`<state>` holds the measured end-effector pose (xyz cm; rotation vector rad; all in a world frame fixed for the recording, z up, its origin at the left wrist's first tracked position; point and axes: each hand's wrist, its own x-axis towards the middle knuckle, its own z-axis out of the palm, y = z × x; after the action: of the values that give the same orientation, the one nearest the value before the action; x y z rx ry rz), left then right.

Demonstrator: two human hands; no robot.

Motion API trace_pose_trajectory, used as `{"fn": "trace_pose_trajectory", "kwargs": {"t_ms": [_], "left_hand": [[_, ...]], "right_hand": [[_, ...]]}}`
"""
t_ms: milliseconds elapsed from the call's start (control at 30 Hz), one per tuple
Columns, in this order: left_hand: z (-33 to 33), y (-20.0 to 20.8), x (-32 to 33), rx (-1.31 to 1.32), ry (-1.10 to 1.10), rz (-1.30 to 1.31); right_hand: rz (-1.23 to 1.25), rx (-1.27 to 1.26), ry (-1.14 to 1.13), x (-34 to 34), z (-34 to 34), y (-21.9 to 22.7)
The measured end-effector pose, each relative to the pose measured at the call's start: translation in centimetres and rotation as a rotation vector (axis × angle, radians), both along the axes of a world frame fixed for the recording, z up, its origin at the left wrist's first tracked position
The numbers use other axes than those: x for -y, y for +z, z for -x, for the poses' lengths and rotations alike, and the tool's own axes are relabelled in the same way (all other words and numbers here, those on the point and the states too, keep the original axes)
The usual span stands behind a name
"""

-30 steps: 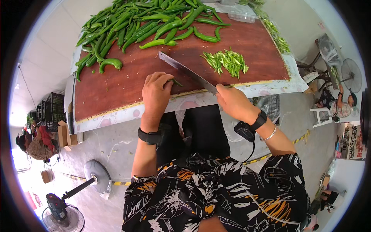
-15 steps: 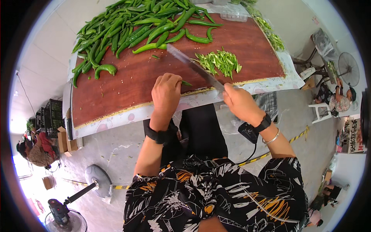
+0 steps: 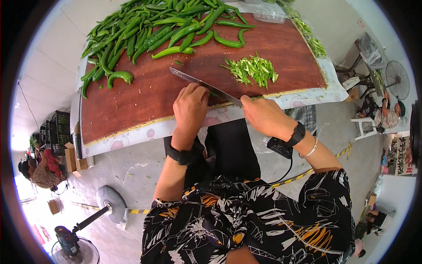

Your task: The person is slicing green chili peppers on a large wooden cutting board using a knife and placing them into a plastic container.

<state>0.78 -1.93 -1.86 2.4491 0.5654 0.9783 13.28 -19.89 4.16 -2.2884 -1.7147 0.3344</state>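
Your right fingers (image 3: 247, 103) clasp the knife (image 3: 221, 93); your left fingers (image 3: 192, 90) curl, grip hidden, cannot tell. Pepper piece (image 3: 213, 94) just right of them: probably light, crisp, slick; pin the end nearest them

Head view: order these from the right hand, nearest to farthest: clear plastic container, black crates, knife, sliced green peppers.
1. Knife: in the right hand's grip, blade pointing left and away.
2. Sliced green peppers: piled on the board, just beyond the hand.
3. Clear plastic container: at the board's far edge.
4. Black crates: background, far left.
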Motion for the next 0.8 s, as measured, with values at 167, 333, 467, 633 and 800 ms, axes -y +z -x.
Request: {"fn": "trace_pose_trajectory", "kwargs": {"t_ms": [167,333,467,633,800], "left_hand": [[0.3,0.0,-0.2,0.035,0.005,-0.021],[0.5,0.5,-0.3,0.024,-0.02,0.002],[0.1,0.3,0.1,0.043,-0.043,0.068],[0.7,0.1,-0.3,0.05,-0.025,0.014],[0.8,-0.1,-0.1,0.076,-0.041,0.02]], "right_hand": [[0.043,-0.018,0.007,-0.8,0.0,-0.7],[-0.138,-0.014,0.044,-4.8,0.1,-2.3],[-0.147,-0.019,0.048,-5.0,-0.9,-2.7],[-0.041,0.002,0.034,-3.8,0.0,-0.1],[-0.053,-0.076,0.022,-3.2,0.4,-1.7]]}}
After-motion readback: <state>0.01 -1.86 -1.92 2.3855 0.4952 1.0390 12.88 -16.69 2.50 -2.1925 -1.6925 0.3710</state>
